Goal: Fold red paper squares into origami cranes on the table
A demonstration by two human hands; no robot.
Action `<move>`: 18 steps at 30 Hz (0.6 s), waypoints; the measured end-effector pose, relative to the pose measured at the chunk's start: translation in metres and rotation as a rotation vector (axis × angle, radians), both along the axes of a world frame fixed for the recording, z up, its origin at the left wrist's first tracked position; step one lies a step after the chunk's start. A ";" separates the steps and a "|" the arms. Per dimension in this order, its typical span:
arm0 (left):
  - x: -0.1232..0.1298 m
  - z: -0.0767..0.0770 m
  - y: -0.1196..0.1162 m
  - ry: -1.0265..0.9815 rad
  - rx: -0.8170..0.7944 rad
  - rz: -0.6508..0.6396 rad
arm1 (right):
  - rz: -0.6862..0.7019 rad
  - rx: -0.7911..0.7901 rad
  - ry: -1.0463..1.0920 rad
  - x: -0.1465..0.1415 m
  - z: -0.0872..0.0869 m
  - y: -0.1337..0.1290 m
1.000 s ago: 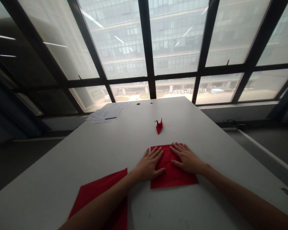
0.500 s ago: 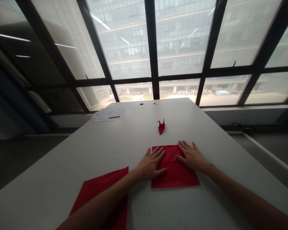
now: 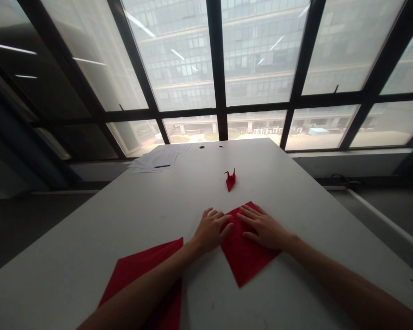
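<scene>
A square sheet of red paper (image 3: pixel 247 261) lies turned cornerwise on the table, one corner pointing toward me. Its left corner is between the thumb and index finger of my left hand (image 3: pixel 211 230), whose other fingers are bent beside the sheet. My right hand (image 3: pixel 264 229) rests flat on the upper right of the paper, fingers stretched out, covering part of it. Beyond the hands stands a small red origami crane (image 3: pixel 230 180). A second red sheet (image 3: pixel 144 259) lies at the lower left, partly hidden beneath my left forearm.
The white table (image 3: pixel 151 215) reaches toward a wall of dark-framed windows (image 3: pixel 251 59). Loose white papers (image 3: pixel 154 158) lie at its far left with a black pen (image 3: pixel 162 166) on them. Two small dark spots mark the far end.
The red square has been turned from lying straight to cornerwise. My left hand has drawn its fingers in at the paper's left corner; my right hand has shifted slightly left.
</scene>
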State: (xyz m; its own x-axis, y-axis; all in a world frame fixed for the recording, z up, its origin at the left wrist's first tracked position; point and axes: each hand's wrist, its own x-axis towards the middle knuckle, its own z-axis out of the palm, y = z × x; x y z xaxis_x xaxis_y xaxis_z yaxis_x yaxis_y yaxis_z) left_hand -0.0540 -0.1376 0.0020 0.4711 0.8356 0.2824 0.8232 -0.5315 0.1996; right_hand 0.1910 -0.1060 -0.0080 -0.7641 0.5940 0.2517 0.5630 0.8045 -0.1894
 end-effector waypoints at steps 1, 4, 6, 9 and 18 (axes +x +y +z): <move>0.000 0.000 0.001 -0.010 0.012 0.022 | -0.039 0.058 0.013 0.002 0.005 0.001; 0.000 -0.004 0.004 -0.047 0.010 0.001 | -0.282 0.129 0.054 0.003 0.011 -0.006; -0.001 -0.005 0.004 -0.075 -0.011 -0.077 | -0.352 0.107 0.063 0.000 0.007 -0.013; -0.002 -0.002 0.002 -0.063 -0.083 -0.260 | -0.242 0.052 0.075 0.000 -0.002 -0.014; 0.000 0.000 -0.001 -0.064 -0.075 -0.182 | -0.356 0.001 0.202 0.007 0.002 0.003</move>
